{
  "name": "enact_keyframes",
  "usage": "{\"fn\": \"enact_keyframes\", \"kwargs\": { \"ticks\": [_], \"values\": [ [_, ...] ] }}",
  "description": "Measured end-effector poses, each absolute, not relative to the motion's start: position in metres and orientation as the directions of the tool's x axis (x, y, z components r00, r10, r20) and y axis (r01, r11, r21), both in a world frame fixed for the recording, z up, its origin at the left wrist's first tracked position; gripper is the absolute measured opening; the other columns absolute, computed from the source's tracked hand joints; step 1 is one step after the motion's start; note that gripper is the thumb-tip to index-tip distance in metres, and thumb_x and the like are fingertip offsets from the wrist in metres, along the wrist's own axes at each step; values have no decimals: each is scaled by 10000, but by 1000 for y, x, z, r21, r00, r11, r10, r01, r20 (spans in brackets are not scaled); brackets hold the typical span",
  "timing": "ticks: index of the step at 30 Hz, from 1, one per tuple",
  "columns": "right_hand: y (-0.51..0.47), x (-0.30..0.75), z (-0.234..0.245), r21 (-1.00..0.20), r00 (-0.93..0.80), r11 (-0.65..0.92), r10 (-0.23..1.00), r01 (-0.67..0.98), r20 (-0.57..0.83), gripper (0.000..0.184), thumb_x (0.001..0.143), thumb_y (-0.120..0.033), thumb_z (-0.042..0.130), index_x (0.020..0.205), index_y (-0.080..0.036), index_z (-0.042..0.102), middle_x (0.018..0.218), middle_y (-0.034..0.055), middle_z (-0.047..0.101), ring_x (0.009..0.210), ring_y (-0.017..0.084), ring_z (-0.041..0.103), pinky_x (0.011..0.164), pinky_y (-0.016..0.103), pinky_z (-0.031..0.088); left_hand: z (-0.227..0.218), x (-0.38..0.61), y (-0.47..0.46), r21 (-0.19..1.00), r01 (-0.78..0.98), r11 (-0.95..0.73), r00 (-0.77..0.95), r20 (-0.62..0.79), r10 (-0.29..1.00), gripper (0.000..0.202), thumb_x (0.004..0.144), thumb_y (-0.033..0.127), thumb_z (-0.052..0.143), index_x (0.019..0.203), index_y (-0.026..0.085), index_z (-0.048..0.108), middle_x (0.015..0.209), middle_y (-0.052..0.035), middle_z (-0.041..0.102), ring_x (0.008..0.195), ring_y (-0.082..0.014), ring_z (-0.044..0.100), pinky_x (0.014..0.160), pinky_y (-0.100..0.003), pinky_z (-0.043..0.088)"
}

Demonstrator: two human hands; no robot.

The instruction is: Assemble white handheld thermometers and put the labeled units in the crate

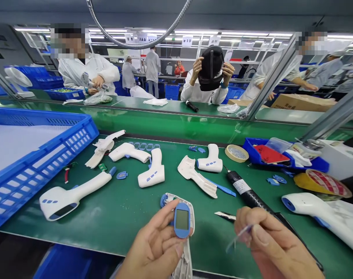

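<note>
My left hand (pixel 155 248) grips a white thermometer shell (pixel 185 228) near the front edge of the green mat, thumb and fingers around its head. A blue-framed display module (pixel 182 220) sits on the shell, its grey screen facing up. My right hand (pixel 276 244) is closed in a pinch on a thin clear film strip (pixel 237 235), held just right of the display. A black electric screwdriver (pixel 246 190) lies on the mat behind my right hand. Tweezers (pixel 225 215) lie between the hands.
Several white thermometer bodies and half shells (pixel 154 170) lie across the green mat (pixel 121 217). A blue crate (pixel 28 170) stands at left. Tape rolls (pixel 236 153), a blue parts tray (pixel 252 151) and another thermometer (pixel 318 217) are at right. Co-workers sit across the conveyor (pixel 164 120).
</note>
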State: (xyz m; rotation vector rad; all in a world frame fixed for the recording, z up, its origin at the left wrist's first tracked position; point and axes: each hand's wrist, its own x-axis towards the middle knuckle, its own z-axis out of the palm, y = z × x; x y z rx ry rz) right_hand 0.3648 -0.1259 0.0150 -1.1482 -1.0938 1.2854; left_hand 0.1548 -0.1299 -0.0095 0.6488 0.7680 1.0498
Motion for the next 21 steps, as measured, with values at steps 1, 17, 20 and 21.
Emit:
{"fn": "enact_keyframes", "kwargs": {
  "ticks": [1, 17, 20, 21],
  "values": [
    [-123, 366, 18, -999, 27, -7, 1000, -47, -8, 234, 755, -450, 625, 656, -240, 596, 622, -10, 464, 585, 128, 436, 524, 215, 412, -9, 155, -130, 785, -501, 363, 291, -242, 926, 542, 673, 256, 758, 1178, 315, 570, 1226, -55, 587, 1018, -235, 614, 823, -246, 486],
    [-88, 351, 42, -876, -283, 140, 959, 461, 5, 208, 840, -368, 528, 706, -215, 574, 681, -3, 529, 642, 147, 487, 595, 266, 418, -12, 162, -132, 815, -447, 369, 346, -223, 911, 565, 687, 290, 745, 1213, 268, 542, 1241, -84, 574, 1024, -237, 605, 863, -281, 468],
    [-84, 344, 41, -877, -345, 153, 938, 456, -15, 195, 840, -338, 534, 700, -206, 568, 688, -8, 531, 667, 142, 492, 615, 259, 416, -14, 162, -133, 822, -432, 370, 352, -225, 909, 576, 690, 295, 741, 1226, 256, 533, 1258, -100, 558, 1029, -248, 601, 867, -298, 467],
    [-83, 343, 41, -879, -355, 150, 935, 452, -23, 186, 838, -328, 540, 702, -205, 569, 693, -10, 533, 674, 139, 494, 623, 255, 416, -15, 162, -133, 822, -434, 368, 351, -222, 910, 566, 693, 287, 740, 1220, 262, 538, 1263, -96, 554, 1014, -240, 608, 860, -296, 469]
  ]
}}
